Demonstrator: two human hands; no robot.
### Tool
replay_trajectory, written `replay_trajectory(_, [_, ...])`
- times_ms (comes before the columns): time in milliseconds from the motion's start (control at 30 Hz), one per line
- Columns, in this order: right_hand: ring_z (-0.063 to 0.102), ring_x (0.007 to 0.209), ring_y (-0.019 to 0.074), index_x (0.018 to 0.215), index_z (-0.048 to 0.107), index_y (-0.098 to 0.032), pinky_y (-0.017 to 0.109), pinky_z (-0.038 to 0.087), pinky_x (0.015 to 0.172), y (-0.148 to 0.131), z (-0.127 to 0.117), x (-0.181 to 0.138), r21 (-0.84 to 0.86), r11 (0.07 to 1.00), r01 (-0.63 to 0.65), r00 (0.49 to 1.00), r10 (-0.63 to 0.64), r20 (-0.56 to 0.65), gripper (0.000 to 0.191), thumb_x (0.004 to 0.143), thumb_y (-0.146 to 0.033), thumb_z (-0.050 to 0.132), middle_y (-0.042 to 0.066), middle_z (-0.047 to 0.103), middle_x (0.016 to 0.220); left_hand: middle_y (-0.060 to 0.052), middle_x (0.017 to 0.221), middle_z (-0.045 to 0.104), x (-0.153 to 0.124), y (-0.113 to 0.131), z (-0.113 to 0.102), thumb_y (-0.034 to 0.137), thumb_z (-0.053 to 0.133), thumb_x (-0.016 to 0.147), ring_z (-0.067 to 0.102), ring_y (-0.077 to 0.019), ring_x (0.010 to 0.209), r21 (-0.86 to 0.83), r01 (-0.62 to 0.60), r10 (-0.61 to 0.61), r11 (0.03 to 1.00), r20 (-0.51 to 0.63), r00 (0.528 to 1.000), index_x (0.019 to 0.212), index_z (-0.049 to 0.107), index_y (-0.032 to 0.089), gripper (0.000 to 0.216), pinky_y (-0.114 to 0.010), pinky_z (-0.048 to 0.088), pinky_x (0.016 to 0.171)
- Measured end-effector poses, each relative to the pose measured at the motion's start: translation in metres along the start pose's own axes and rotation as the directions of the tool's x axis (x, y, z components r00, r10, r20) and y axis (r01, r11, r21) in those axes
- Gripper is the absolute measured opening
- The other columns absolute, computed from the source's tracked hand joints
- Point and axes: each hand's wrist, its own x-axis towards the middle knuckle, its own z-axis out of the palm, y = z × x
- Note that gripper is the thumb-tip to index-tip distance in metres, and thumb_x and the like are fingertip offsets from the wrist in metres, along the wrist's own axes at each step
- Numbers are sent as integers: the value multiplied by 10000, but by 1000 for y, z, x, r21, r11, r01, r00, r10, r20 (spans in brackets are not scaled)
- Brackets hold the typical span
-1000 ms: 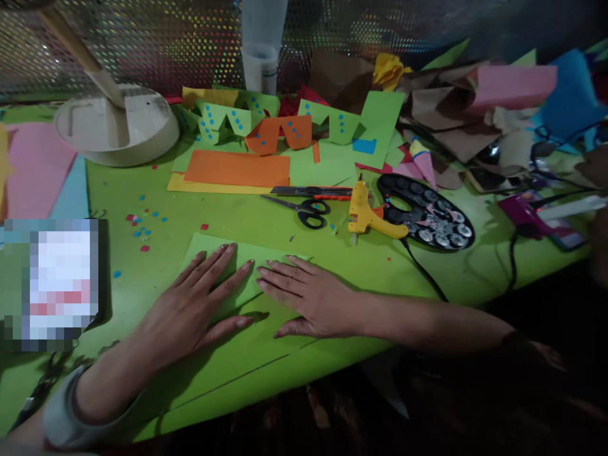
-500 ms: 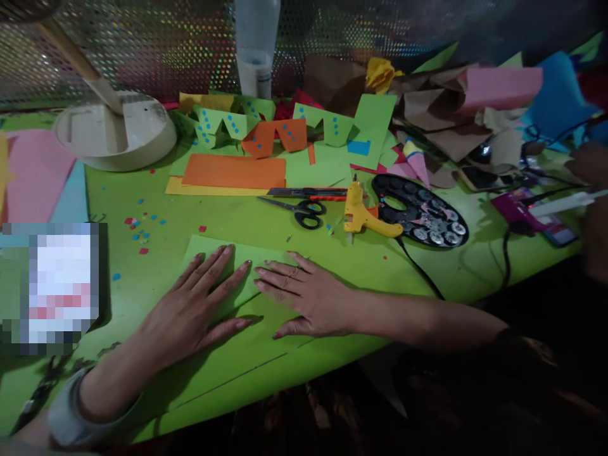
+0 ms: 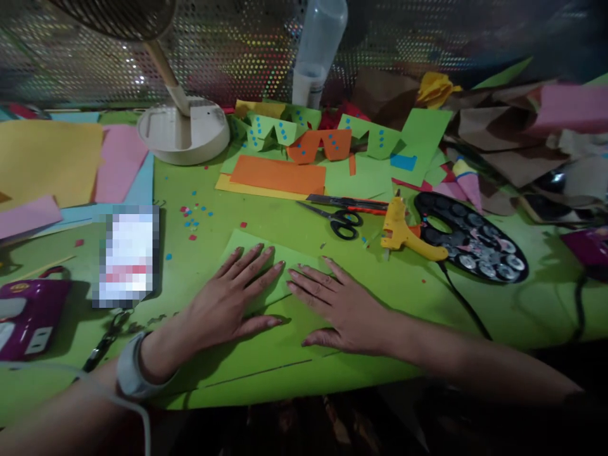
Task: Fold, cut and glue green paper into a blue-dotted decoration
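A green sheet of paper (image 3: pixel 242 244) lies on the green table near its front edge. Both palms face down on it. My left hand (image 3: pixel 232 297) rests on the left part, fingers spread and flat. Over the right part lies my right hand (image 3: pixel 339 304), also flat, its thumb apart from the fingers. The fingertips of the two hands nearly meet at the middle of the paper. Much of the sheet is hidden beneath them. Beyond the hands are black-handled scissors (image 3: pixel 344 223), a utility knife (image 3: pixel 351 204) and a yellow hot glue gun (image 3: pixel 403 231).
A black paint palette (image 3: pixel 475 237) lies to the right. Green and orange paper glasses (image 3: pixel 318 145) stand at the back beside an orange sheet (image 3: pixel 278 174). A fan base (image 3: pixel 204 136), a phone (image 3: pixel 128 256) and a purple socket block (image 3: pixel 42 316) are on the left.
The camera view has swung left, so everything appears farther right and the purple socket block shows at left. Both hands stay flat on the green paper.
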Motion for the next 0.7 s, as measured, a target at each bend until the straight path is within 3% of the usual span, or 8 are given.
replay_trajectory(300, [139,1519,261,1551,249,-97,513,164,1236,0,4,-1,12,1000,17,998,-16,-61,842,943,-657,411,145,310,1592,-155,1614,265,0,2,-2,668,458,906,201,-339,1496,13,2,-2,1000,12,1000,1541,301,154,832,-517,183,1213])
replay_trajectory(467, [73,1528,244,1535,278,-62,464,95,1256,0,0,1,18,1000,16,1000,-15,-13,832,963,-662,340,130,246,1618,-169,1610,267,-1,0,0,638,490,906,206,-344,1494,19,-23,23,1000,-26,999,1544,293,149,828,-511,195,1210])
replay_trajectory(700, [93,1526,243,1548,249,-83,438,63,1252,2,-3,4,54,999,0,1000,-1,27,846,956,-684,317,134,210,1632,-127,1623,249,0,-4,5,610,545,886,212,-335,1493,-8,-44,44,999,-67,997,1588,162,221,889,-494,166,1224])
